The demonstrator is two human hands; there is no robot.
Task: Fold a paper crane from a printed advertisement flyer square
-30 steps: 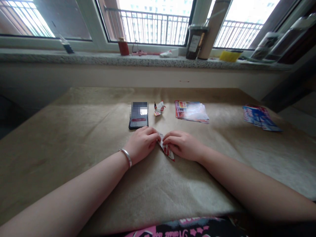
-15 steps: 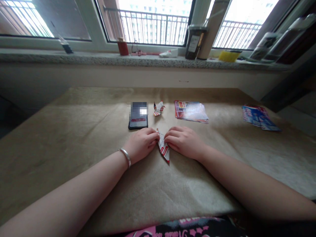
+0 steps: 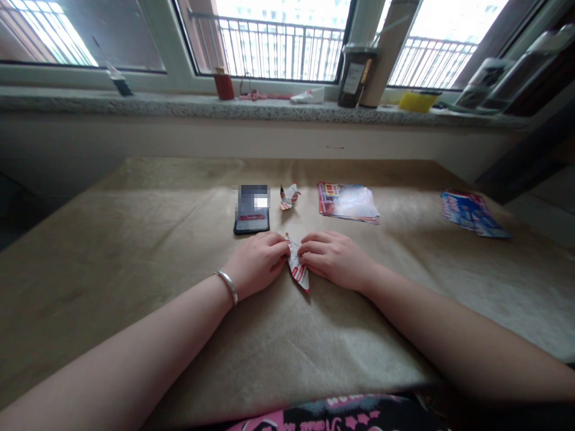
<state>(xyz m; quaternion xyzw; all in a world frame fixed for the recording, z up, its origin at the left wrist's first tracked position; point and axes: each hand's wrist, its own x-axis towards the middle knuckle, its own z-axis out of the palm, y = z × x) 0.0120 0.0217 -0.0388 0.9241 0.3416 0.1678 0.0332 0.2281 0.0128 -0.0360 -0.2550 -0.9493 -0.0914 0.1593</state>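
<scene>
Sharply pointed paper (image 3: 298,269) | left hand (image 3: 259,260), right hand (image 3: 335,260) holding | folds unclear

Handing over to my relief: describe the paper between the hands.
On the tan table, look between the left hand and right hand. The folded paper is slim, pointed, white with red print; unlike the paper bird beyond, it's being touched.

Daylight came through the window (image 3: 278,51) ahead of me, bleaching the buildings (image 3: 291,12) outside nearly white, while my side of the table (image 3: 135,269) was dim. Soft shadows lay under my left hand (image 3: 258,260) and right hand (image 3: 335,260). Glare whitened the flyers (image 3: 350,205); coarse pixel blocks masked the top of the phone (image 3: 251,224). Fine print on the folded paper (image 3: 297,263) was blurred, and my forearms (image 3: 148,353) looked stretched toward the edges.
</scene>
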